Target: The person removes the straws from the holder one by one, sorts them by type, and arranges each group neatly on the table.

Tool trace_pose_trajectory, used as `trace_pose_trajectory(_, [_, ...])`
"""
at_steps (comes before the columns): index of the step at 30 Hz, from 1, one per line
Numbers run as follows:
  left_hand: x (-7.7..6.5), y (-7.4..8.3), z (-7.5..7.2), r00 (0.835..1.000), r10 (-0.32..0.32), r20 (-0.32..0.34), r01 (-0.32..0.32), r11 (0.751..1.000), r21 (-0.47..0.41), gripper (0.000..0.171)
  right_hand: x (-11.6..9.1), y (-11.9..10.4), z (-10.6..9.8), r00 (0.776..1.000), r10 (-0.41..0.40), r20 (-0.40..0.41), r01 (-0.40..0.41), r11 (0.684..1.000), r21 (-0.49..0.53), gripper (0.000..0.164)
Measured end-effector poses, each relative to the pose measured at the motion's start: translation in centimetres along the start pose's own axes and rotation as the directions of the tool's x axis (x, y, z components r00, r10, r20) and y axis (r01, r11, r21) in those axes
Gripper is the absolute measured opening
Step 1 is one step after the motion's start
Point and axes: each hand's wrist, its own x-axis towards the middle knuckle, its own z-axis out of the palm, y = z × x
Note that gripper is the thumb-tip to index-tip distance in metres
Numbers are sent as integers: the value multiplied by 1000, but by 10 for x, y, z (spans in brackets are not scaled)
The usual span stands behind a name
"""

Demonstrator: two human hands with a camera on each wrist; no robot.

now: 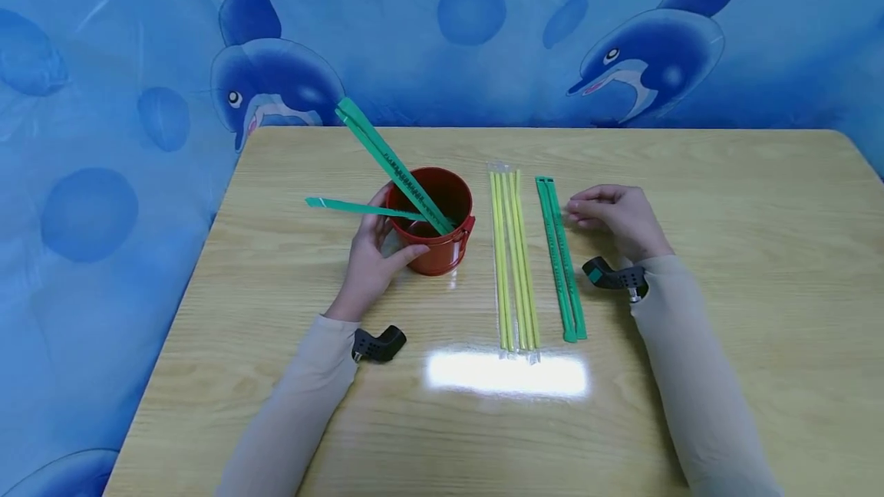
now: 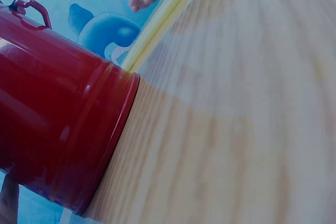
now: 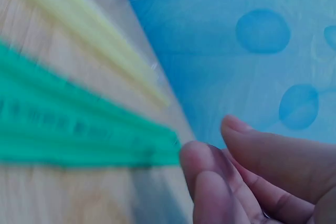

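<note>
A red bucket [image 1: 442, 255] stands on the table, with several long, slim green printed packets [image 1: 397, 167] leaning out of it. My left hand [image 1: 373, 263] grips its left side, thumb near the front and fingers round the back. In the left wrist view the bucket [image 2: 58, 108] fills the left part. To the right of the bucket lie yellow sticks [image 1: 514, 259] in clear wrapping, and beside them two green packets [image 1: 561, 259]. Just right of these packets' far end is my right hand [image 1: 615, 217], fingers loosely bent. Nothing shows between its fingertips [image 3: 197, 161] in the right wrist view.
The wooden table [image 1: 746, 313] reaches back to a blue dolphin-print sheet [image 1: 407, 37]. Light glares on the tabletop near the front of the yellow sticks. A small black camera [image 1: 380, 343] is worn at the left wrist, another camera [image 1: 611, 274] at the right.
</note>
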Motion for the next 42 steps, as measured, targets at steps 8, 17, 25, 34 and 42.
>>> trace_pose_trajectory(8, [5, -1, 10, 999, -38, 27, 38, 999, -2, 85, -18, -24, 6, 993, -122, 4, 121, 989, 89, 21])
trace_pose_trajectory(17, [3, 25, 17, 998, -36, 54, 37, 999, -13, 105, -35, -49, 27, 974, -222, 52, 218, 973, 70, 20])
trace_pose_trajectory(25, [3, 28, 12, 998, -57, 36, 57, 998, 6, 104, -42, -77, 64, 946, -304, 116, 307, 952, -10, 18])
trace_pose_trajectory(34, [6, 2, 0, 999, -51, 15, 50, 998, 47, 94, -44, -99, 113, 896, -347, 276, 345, 937, 56, 25])
trace_pose_trajectory(42, [4, -1, -3, 999, -47, 16, 46, 997, 56, 82, -42, -110, 153, 845, -392, 364, 398, 915, 64, 21])
